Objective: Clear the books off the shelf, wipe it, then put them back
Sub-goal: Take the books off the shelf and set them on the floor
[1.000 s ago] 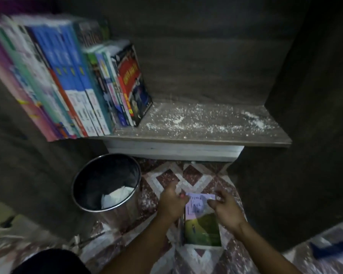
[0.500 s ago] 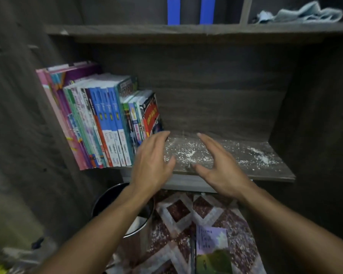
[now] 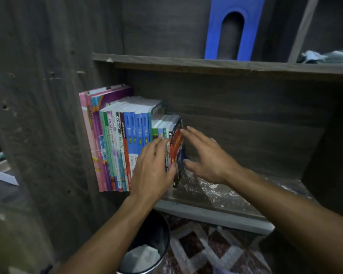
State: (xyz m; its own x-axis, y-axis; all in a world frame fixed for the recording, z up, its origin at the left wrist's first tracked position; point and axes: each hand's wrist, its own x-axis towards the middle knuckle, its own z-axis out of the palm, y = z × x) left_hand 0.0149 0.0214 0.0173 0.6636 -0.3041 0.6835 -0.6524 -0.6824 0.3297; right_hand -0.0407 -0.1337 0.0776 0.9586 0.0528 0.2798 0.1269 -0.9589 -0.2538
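Left hand (image 3: 152, 171) lies with straight fingers on the books (image 3: 125, 147) standing at the left end of the dusty shelf (image 3: 236, 192); right hand (image 3: 206, 157) hovers, fingers spread apart, just beside the red book (image 3: 176, 142) ending the row. A bin (image 3: 154, 232) sits below the shelf.

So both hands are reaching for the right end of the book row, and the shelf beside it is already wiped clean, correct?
Not quite: the head view shows the shelf beside the books strewn with white powder, not wiped clean. The left hand and right hand do reach for the row's right end.
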